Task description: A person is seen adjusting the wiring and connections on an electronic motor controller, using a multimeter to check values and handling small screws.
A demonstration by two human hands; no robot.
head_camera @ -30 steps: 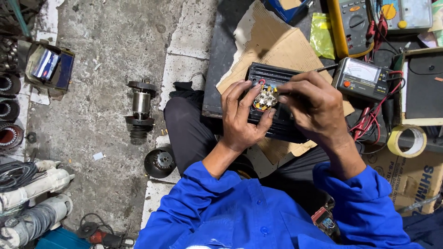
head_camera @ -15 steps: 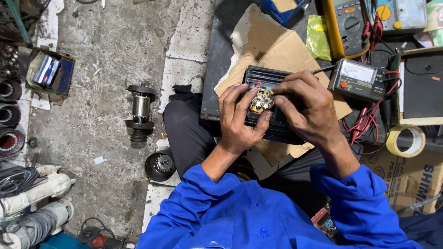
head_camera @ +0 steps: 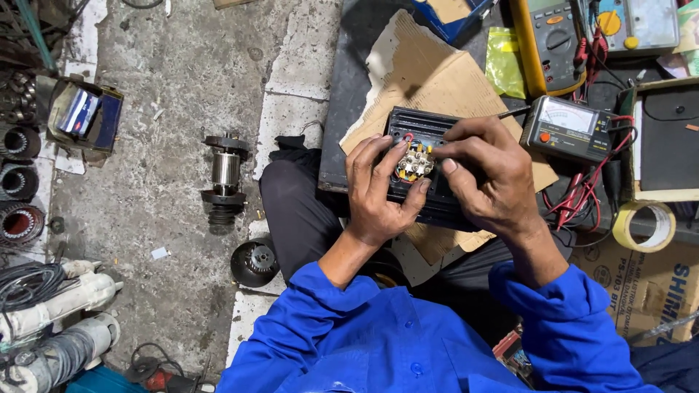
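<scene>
So, quick rundown of what you've got going on, bit by bit:

Left hand: your left hand [head_camera: 380, 191] is wrapped around the near-left end of the black box [head_camera: 429, 171], fingers curled over its top edge and thumb pressing its near side, so it's holding the box.

Right hand: your right hand [head_camera: 486, 175] lies over the right part of the box, fingers pinched narrow around a thin tool [head_camera: 512, 113] whose dark tip pokes out past your knuckles toward the meter. Can't tell what kind of tool it is.

Box: it sits on a torn piece of cardboard [head_camera: 429, 80] over your lap, between both hands, ribbed top facing up.

Terminals: a little cluster of brass terminals [head_camera: 415, 161] with red and white bits shows in the gap between your two hands, right at your fingertips.

Right side: a grey analog meter [head_camera: 571, 127] is just beside your right hand, red leads [head_camera: 582, 193] trailing down from it, and a tape roll [head_camera: 644, 225] lies a bit nearer you.

Top: a yellow multimeter [head_camera: 547, 40] sits well above the box.

Floor: on the concrete to your left you've got a rotor [head_camera: 224, 177] standing apart, and a round black cap [head_camera: 255, 262] near your knee.

Sleeves: both arms in blue.
</scene>
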